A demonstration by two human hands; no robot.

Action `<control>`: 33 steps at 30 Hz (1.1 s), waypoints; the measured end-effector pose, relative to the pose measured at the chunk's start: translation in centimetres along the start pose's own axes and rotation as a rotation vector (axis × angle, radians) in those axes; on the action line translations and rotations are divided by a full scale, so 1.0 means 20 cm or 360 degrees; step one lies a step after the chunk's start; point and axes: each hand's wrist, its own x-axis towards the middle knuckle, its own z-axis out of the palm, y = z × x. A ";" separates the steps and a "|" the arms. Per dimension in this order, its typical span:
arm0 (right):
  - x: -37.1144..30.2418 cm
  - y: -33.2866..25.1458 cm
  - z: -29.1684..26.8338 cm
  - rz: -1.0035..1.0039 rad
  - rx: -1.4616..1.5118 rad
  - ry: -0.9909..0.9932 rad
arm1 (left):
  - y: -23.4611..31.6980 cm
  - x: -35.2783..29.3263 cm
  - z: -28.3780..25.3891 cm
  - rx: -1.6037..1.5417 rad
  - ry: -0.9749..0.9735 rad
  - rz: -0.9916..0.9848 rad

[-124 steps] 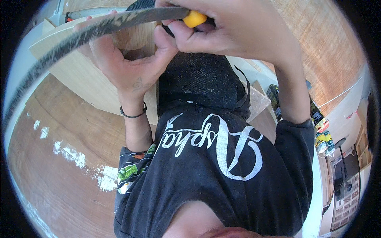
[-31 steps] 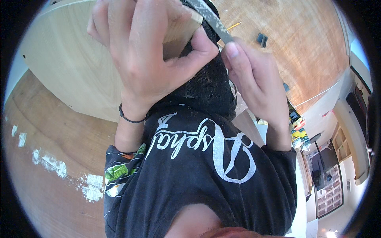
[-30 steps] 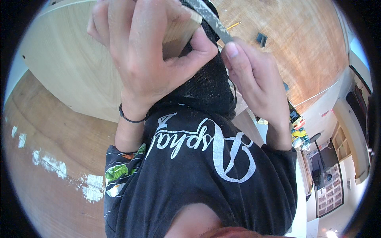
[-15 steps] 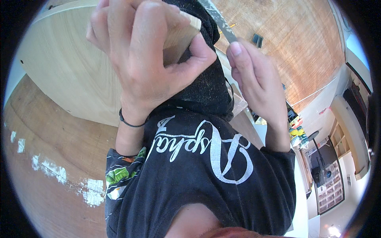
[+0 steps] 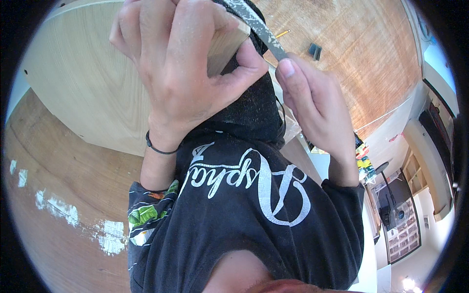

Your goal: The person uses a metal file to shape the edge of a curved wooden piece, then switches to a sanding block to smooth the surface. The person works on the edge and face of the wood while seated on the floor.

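Observation:
My left hand (image 5: 178,73), a dark band at its wrist, is closed around a pale wooden piece (image 5: 227,49) with a squared end. Its fingers wrap over the top while the thumb presses from the near right side. In my right hand (image 5: 317,95) is a flat grey metal file (image 5: 261,34), flecked with whitish dust. The thumb lies along the file's lower end, and its blade slants up to the left, right by the wood's end. Whether the two touch, I cannot tell. The file's far tip is cut off by the picture's upper edge.
A large pale wooden panel (image 5: 83,83) with a curved edge stands at the left, above a brown surface (image 5: 44,161) with white patches. Across the upper right lies a plywood surface (image 5: 366,58) holding a yellow pencil (image 5: 282,33) and a small dark block (image 5: 314,51).
The file and my right hand have shifted slightly left and down, bringing the blade closer to the wood's end. My left hand keeps its grip on the wood.

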 end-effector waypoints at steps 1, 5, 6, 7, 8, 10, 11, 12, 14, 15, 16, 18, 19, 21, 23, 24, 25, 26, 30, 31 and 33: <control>0.00 0.00 0.00 -0.0001 0.0003 -0.0017 | 0.00 0.00 0.00 0.0005 -0.0021 -0.0011; 0.00 0.01 0.01 -0.0017 -0.0007 0.0049 | 0.00 0.00 -0.01 0.0015 -0.0039 -0.0033; 0.00 0.01 0.01 -0.0044 -0.0003 0.0032 | 0.00 0.00 -0.01 0.0012 -0.0029 -0.0028; 0.00 0.01 0.01 -0.0081 -0.0001 0.0018 | 0.00 0.00 -0.01 -0.0001 -0.0035 -0.0025; 0.00 0.01 0.01 -0.0144 0.0006 -0.0006 | 0.00 0.00 -0.01 -0.0012 -0.0042 -0.0025; 0.00 0.01 0.02 -0.0081 0.0003 0.0007 | 0.00 0.00 -0.01 -0.0018 -0.0050 -0.0045; 0.00 0.02 0.02 -0.0059 0.0004 0.0013 | 0.00 -0.01 -0.01 -0.0009 -0.0046 -0.0060; 0.00 0.02 0.02 -0.0086 0.0027 0.0015 | 0.00 0.00 -0.01 0.0004 -0.0039 -0.0072; 0.00 0.01 0.02 -0.0164 0.0065 0.0014 | 0.00 0.00 -0.01 0.0000 -0.0043 -0.0041; 0.00 0.01 0.03 -0.0129 0.0052 0.0018 | 0.00 0.00 -0.01 -0.0005 -0.0052 -0.0029; 0.01 0.01 0.03 -0.0099 0.0036 0.0017 | 0.00 0.00 -0.01 -0.0003 -0.0048 -0.0029; 0.01 0.00 0.03 -0.0096 0.0053 0.0024 | 0.00 -0.01 -0.01 0.0004 -0.0032 -0.0018; 0.02 -0.01 0.03 -0.0127 0.0084 0.0028 | 0.00 -0.01 -0.01 0.0035 -0.0035 -0.0014; 0.04 -0.02 0.04 -0.0120 0.0081 0.0024 | 0.00 -0.01 0.00 0.0082 -0.0058 -0.0019; 0.06 -0.02 0.04 -0.0086 0.0050 0.0079 | 0.00 -0.01 0.00 0.0043 -0.0034 -0.0017; 0.07 -0.03 0.05 -0.0117 0.0055 0.0049 | 0.00 -0.01 0.00 0.0031 -0.0015 -0.0014; 0.08 -0.03 0.06 -0.0168 0.0109 0.0067 | -0.01 -0.02 0.00 0.0041 -0.0011 -0.0004; 0.08 -0.04 0.06 -0.0207 0.0166 0.0044 | -0.01 -0.02 0.00 0.0048 -0.0013 0.0003; 0.11 -0.05 0.07 -0.0258 0.0060 0.0132 | -0.02 -0.02 0.00 0.0050 -0.0042 -0.0005; 0.11 -0.05 0.06 -0.0274 0.0068 0.0127 | -0.02 -0.02 0.00 0.0068 -0.0040 -0.0001; 0.11 -0.05 0.05 -0.0274 0.0060 0.0109 | -0.01 -0.02 0.00 0.0095 -0.0062 -0.0013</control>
